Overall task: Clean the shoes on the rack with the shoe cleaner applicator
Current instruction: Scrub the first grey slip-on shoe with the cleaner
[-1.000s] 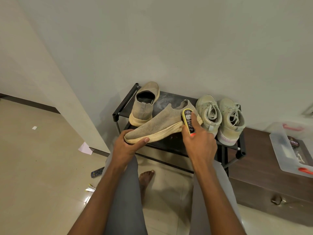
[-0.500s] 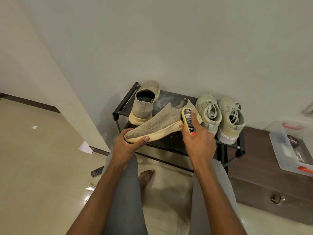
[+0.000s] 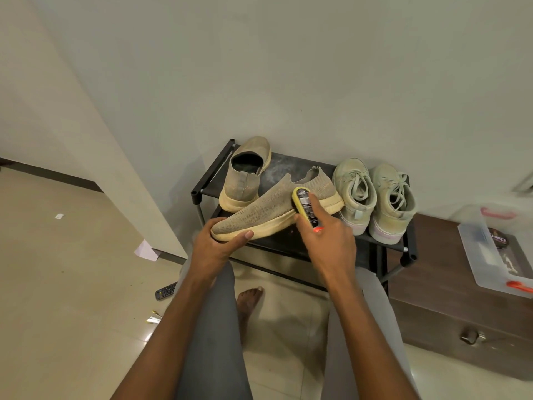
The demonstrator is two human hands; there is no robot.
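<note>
A tan knit slip-on shoe [image 3: 268,207] lies on its side over the front of the black shoe rack [image 3: 209,180], toe toward me. My left hand [image 3: 215,248] grips its toe, thumb on the pale sole. My right hand [image 3: 326,241] holds the yellow shoe cleaner applicator [image 3: 304,206], forefinger along its back, and presses it against the shoe's side near the heel. The matching slip-on [image 3: 245,176] stands upright at the rack's back left. A pair of pale green laced sneakers [image 3: 375,197] stands on the rack's right.
A dark wooden cabinet [image 3: 450,321] sits right of the rack, with a clear plastic box [image 3: 487,255] on top. On the tiled floor at left lie a remote control [image 3: 166,290] and paper scraps [image 3: 145,250]. My bare foot [image 3: 249,301] is under the rack's front.
The applicator has slid slightly left along the shoe's side. My left hand keeps its hold on the toe; the shoe has barely moved.
</note>
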